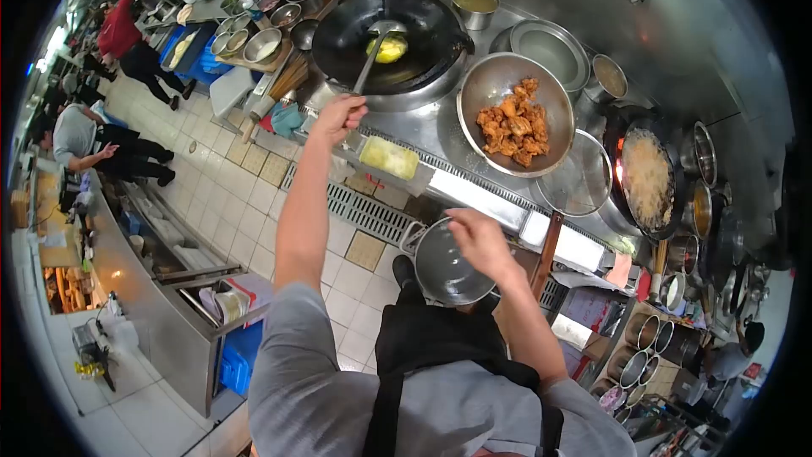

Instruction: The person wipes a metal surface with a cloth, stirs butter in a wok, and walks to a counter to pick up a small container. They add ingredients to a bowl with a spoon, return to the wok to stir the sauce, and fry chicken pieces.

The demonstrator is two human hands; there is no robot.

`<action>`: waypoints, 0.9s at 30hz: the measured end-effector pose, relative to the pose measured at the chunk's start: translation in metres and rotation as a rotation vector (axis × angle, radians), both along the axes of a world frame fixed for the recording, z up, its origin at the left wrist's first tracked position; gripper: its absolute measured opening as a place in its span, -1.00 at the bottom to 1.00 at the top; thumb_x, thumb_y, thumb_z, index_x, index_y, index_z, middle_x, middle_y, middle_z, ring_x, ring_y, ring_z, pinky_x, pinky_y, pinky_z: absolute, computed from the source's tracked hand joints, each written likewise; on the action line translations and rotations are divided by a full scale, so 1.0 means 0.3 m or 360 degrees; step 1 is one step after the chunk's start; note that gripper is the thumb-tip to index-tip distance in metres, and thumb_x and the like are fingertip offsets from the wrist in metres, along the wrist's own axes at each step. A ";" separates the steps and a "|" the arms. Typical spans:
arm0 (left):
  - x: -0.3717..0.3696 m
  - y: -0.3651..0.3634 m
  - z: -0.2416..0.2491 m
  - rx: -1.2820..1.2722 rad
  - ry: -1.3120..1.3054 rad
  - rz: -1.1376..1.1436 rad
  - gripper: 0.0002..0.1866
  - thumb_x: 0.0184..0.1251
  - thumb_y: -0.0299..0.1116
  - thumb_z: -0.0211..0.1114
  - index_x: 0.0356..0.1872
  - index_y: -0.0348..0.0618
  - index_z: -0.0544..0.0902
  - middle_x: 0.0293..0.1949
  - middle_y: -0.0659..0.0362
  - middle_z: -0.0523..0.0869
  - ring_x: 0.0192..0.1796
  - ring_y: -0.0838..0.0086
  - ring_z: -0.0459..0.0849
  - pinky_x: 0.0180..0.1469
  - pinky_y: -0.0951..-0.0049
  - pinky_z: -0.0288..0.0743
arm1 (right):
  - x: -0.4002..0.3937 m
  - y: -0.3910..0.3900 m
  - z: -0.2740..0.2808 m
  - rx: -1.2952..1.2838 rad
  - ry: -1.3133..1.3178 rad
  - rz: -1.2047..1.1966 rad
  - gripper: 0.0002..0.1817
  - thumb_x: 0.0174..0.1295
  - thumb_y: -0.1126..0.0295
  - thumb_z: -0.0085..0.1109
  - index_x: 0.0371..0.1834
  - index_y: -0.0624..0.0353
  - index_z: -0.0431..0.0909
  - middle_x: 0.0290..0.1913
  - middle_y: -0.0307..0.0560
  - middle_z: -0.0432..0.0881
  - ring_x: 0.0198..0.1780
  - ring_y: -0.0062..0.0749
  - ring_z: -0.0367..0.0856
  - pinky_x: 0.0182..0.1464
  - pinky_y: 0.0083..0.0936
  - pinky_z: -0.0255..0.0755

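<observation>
Black wok (423, 30) — yellow, perhaps egg (389, 49) — silver bowl (499, 85), orange-brown fried pieces (512, 123).

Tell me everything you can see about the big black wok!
The black wok is a wide, round, dark pan that looks like blackened metal, with a loop handle on its far rim. It sits level in a ring on the steel stove, behind the bowl of fried chicken. Something yellow lies in the middle of it. A long metal ladle reaches into it, its handle held in the left hand.
</observation>
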State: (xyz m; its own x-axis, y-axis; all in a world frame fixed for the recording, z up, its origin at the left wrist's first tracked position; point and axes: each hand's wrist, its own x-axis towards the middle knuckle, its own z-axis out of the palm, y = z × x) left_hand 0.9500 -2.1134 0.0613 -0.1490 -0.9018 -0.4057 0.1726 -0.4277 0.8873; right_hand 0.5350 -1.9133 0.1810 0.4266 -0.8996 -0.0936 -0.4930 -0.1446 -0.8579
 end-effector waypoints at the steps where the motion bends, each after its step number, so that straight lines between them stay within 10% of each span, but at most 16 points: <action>1: -0.089 -0.018 0.068 -0.0067 0.0031 0.0135 -0.82 0.52 -0.33 0.31 -0.10 -0.19 0.52 -0.37 0.16 0.64 -0.55 0.69 0.42 -0.63 0.63 0.20 | 0.073 -0.018 0.013 -0.0066 -0.0051 0.0033 -0.70 0.44 0.43 0.19 0.15 0.32 0.67 0.04 0.22 0.74 0.02 0.11 0.74 0.10 -0.20 0.59; 5: -0.176 -0.099 0.112 0.0032 0.0285 0.0331 -0.87 0.48 -0.44 0.31 -0.27 -0.19 0.53 -0.46 0.19 0.60 -0.63 0.69 0.36 -0.67 0.66 0.14 | 0.209 -0.056 0.023 -0.0088 0.0037 0.0169 -0.72 0.44 0.46 0.18 0.13 0.35 0.66 0.03 0.24 0.73 0.01 0.14 0.73 0.11 -0.19 0.58; 10: -0.375 -0.021 0.163 -0.0266 -0.0588 0.0478 -0.85 0.39 -0.35 0.30 -0.28 -0.20 0.56 -0.50 0.23 0.62 -0.57 0.62 0.49 -0.61 0.46 0.32 | 0.143 -0.106 0.040 0.0135 -0.0033 -0.0084 -0.69 0.48 0.41 0.17 0.16 0.35 0.65 -0.04 0.19 0.77 -0.02 0.03 0.76 0.09 -0.24 0.58; 12: -0.534 0.090 0.116 -0.0817 -0.1431 0.0571 -0.74 0.39 -0.33 0.28 -0.09 -0.34 0.56 -0.39 -0.09 0.69 -0.31 -0.02 0.71 -0.20 0.07 0.57 | 0.105 -0.140 0.031 0.0225 -0.0254 -0.0380 -0.66 0.50 0.35 0.18 0.21 0.34 0.63 -0.07 0.15 0.77 -0.05 -0.12 0.75 0.07 -0.29 0.58; 15: -0.870 0.335 0.291 -0.0991 -0.1361 0.0598 -0.65 0.41 -0.38 0.26 0.12 -0.34 0.51 -0.10 -0.24 0.68 -0.04 -0.21 0.68 0.05 -0.02 0.54 | 0.010 -0.206 0.005 0.0044 -0.0694 -0.0755 -0.49 0.54 0.30 0.20 0.44 0.37 0.47 0.07 -0.04 0.74 0.08 -0.47 0.68 0.20 -0.47 0.56; 19: -1.404 0.589 0.342 -0.0816 -0.0340 0.0357 -0.53 0.40 -0.38 0.31 0.25 -0.35 0.46 0.17 -0.22 0.59 0.17 -0.17 0.63 0.19 -0.02 0.50 | -0.294 -0.142 0.050 0.0241 -0.0770 -0.0630 -0.49 0.48 0.39 0.22 0.41 0.41 0.42 0.11 0.04 0.72 0.12 -0.41 0.67 0.25 -0.46 0.51; 24: -1.982 0.795 0.411 -0.1562 -0.0902 -0.0235 -0.45 0.26 -0.30 0.45 0.19 -0.35 0.48 0.02 -0.09 0.58 0.05 -0.01 0.64 0.11 0.16 0.54 | -0.942 0.101 -0.052 -0.0241 -0.0623 -0.1031 -0.48 0.48 0.45 0.04 0.48 0.35 0.35 0.24 0.27 0.64 0.22 -0.19 0.65 0.29 -0.35 0.51; 27: -2.221 0.907 0.487 -0.1390 -0.0899 -0.1041 -0.45 0.27 -0.24 0.48 0.20 -0.29 0.54 -0.09 -0.02 0.63 -0.10 0.10 0.67 -0.03 0.14 0.58 | -1.367 0.184 -0.036 0.0133 -0.0624 -0.1314 -0.58 0.53 0.35 0.01 0.33 0.39 0.43 -0.19 0.09 0.70 -0.21 -0.27 0.64 -0.11 -0.32 0.56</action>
State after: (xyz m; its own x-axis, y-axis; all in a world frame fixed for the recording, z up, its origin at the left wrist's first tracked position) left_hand 0.2839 -1.8411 0.2074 -0.6742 -0.7246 0.1427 -0.3526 0.4857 0.7998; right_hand 0.1249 -1.8580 0.1704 -0.3334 -0.9298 -0.1561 -0.0839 0.1942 -0.9774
